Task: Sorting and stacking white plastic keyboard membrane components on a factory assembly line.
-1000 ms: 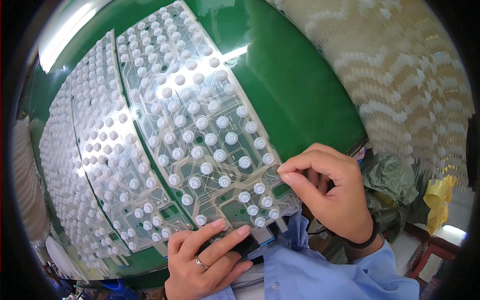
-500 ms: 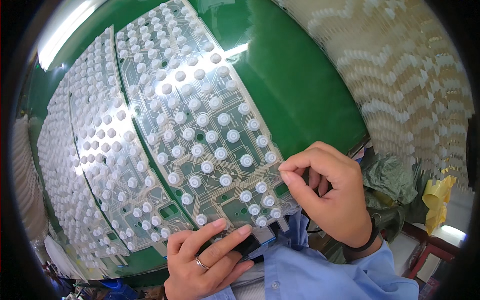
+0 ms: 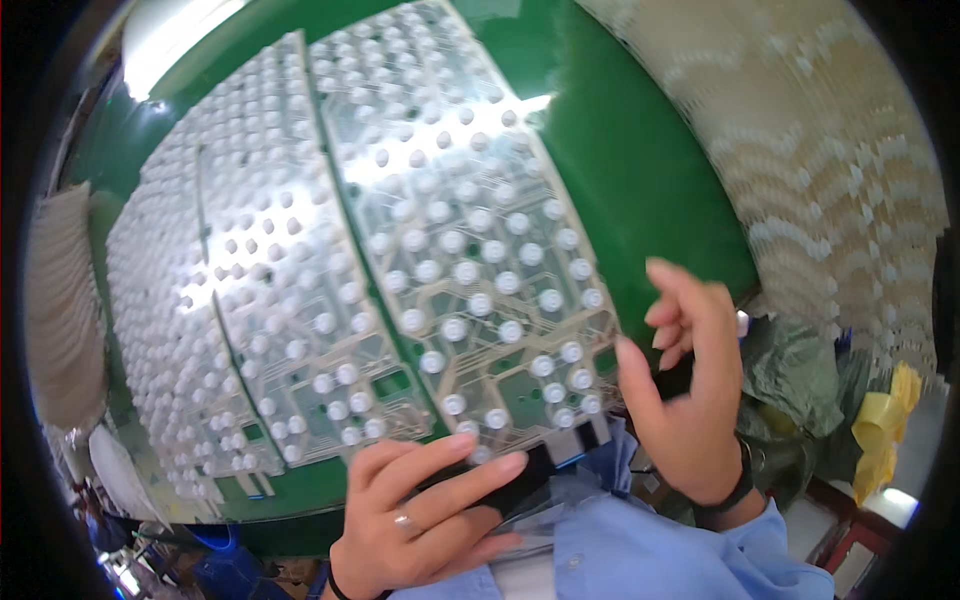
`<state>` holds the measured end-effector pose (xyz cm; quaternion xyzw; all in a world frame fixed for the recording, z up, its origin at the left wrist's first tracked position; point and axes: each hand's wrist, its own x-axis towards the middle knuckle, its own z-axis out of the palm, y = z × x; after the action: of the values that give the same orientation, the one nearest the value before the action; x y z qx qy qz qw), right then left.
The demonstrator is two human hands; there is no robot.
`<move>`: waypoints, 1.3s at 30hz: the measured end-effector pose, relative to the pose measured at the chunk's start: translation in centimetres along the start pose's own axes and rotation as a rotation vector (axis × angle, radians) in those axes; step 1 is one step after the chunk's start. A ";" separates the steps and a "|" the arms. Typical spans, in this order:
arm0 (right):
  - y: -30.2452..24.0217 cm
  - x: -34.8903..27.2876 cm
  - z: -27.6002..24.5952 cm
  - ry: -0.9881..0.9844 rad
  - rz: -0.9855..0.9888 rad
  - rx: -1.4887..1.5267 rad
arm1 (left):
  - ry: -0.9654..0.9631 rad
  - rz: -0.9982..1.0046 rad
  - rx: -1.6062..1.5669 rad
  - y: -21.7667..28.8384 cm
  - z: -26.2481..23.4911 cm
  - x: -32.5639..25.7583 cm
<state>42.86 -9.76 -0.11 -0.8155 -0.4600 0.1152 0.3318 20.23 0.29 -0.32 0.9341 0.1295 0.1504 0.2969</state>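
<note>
A clear keyboard membrane sheet (image 3: 490,350) with rows of white rubber domes and printed traces lies on a green table top. My left hand (image 3: 425,510), with a ring on one finger, is at its near edge. Two of its stretched fingertips rest on or just over the lowest domes; its thumb is hidden. Off the sheet's right edge, my right hand (image 3: 690,380) is raised with thumb and fingers apart and nothing visible between them. A flat connector tail (image 3: 570,448) sticks out from the sheet's near edge, between my hands.
More domed membrane sheets (image 3: 300,380) lie side by side to the left. Stacks of pale sheets stand at the far right (image 3: 800,150) and left edge (image 3: 65,310). Right of my right hand are a crumpled dark green plastic bag (image 3: 790,365) and a yellow wrapper (image 3: 888,430).
My right thumb and fingertips have parted from a pinch at the sheet's right edge, and the hand has moved off it. My left hand stays at the near edge. The whole view has shifted.
</note>
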 end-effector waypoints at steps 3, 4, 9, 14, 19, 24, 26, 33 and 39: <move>-0.3 -1.9 -0.5 -0.224 -0.461 -0.070 | 0.169 -0.144 0.014 -0.6 -2.0 -2.5; -1.4 -2.8 -0.8 -0.411 -0.363 -0.091 | 0.150 -0.242 0.005 -0.7 -2.5 -3.4; 0.9 -1.9 -1.3 -0.214 -0.266 -0.245 | 0.091 -0.249 0.003 0.2 -1.0 -3.8; -3.8 -3.9 -1.1 -0.283 -0.326 0.222 | 0.175 -0.185 0.045 1.9 -0.3 -3.3; -5.0 -5.2 1.2 -0.291 -0.304 0.408 | 0.255 -0.204 0.081 2.6 -0.7 -4.3; -4.8 -4.5 1.0 -0.298 -0.334 0.477 | 0.223 -0.220 0.043 2.0 -0.5 -4.6; -4.7 -3.4 0.9 -0.283 -0.293 0.506 | 0.203 -0.255 0.005 1.5 -0.2 -3.8; -4.1 -1.8 1.3 -0.357 -0.139 0.560 | 0.207 -0.202 0.048 0.2 0.5 -2.6; -4.5 -3.2 1.6 -0.426 -0.163 0.458 | 0.247 -0.218 0.005 0.2 0.3 -2.8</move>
<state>37.24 -10.10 1.24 -0.6378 -0.5450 0.3567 0.4110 17.81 -0.92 -0.95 0.8896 0.2659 0.2306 0.2910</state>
